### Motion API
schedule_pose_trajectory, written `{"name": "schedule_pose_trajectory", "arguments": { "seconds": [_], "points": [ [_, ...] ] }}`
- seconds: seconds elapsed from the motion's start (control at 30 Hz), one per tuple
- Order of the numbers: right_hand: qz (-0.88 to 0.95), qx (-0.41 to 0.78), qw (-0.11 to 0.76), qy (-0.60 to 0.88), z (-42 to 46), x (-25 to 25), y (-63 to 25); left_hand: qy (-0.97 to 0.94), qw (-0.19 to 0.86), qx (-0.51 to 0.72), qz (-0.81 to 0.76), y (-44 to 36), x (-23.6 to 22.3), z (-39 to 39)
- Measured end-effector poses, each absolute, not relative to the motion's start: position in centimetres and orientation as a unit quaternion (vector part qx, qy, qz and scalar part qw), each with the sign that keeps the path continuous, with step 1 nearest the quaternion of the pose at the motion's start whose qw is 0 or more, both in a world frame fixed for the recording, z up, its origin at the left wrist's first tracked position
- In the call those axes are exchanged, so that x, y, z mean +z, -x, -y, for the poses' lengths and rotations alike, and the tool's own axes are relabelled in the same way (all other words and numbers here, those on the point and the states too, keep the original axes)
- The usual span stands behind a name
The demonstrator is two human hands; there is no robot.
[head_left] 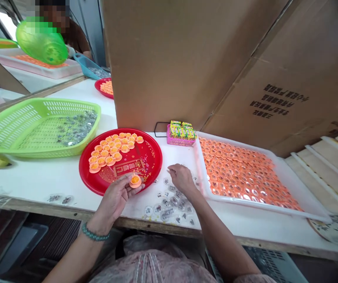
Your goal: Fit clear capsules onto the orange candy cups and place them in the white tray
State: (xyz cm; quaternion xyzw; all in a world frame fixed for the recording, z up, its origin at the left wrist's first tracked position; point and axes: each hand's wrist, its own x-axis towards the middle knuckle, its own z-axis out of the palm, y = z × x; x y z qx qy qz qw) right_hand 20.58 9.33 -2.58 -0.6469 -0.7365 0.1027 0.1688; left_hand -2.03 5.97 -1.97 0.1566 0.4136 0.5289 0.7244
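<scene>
Between the fingers of my left hand [116,198] is a small round orange plastic piece [135,181] with a yellow-orange centre, held over the near edge of a red round tray [154,165]. Similar orange pieces [110,160] sit grouped on the tray's left and far side. My right hand [183,179] is closed in a pinch above the white table, right of the tray. Something tiny and pale may be at its fingertips, too small to name. Under and beside that hand lie clear round pieces [173,201] with dark prints, scattered loosely.
A white bin [292,173] of orange discs stands right, beside a pink basket [181,142] of yellow-green packets. A green basket [24,151] with clear pieces stands left. Cardboard [186,67] walls the back. Across the table, a person [79,37] is near a tilted green basket [42,41].
</scene>
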Motion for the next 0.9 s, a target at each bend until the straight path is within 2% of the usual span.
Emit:
{"name": "schedule_pose_trajectory", "arguments": {
  "seconds": [0.1,0.3,0.4,0.73,0.9],
  "points": [
    [0.769,0.135,0.106,0.616,-8.1,-3.2,-21.8,-0.165,0.726,0.518,-0.420,1.7,-2.0,-6.0],
    [0.808,0.117,0.047,0.575,-7.2,-3.9,-20.2,-0.180,0.727,0.506,-0.428,0.9,-2.0,-5.7],
    [0.814,0.104,0.045,0.569,-7.2,-4.1,-20.1,-0.180,0.722,0.509,-0.433,0.9,-2.2,-5.5],
    [0.767,0.164,0.197,0.588,-6.1,-4.8,-21.7,-0.189,0.724,0.499,-0.437,0.8,-2.7,-5.3],
    [0.662,0.260,0.344,0.614,-5.6,-4.1,-21.5,-0.202,0.720,0.493,-0.445,0.6,-2.7,-5.2]
  ]
}}
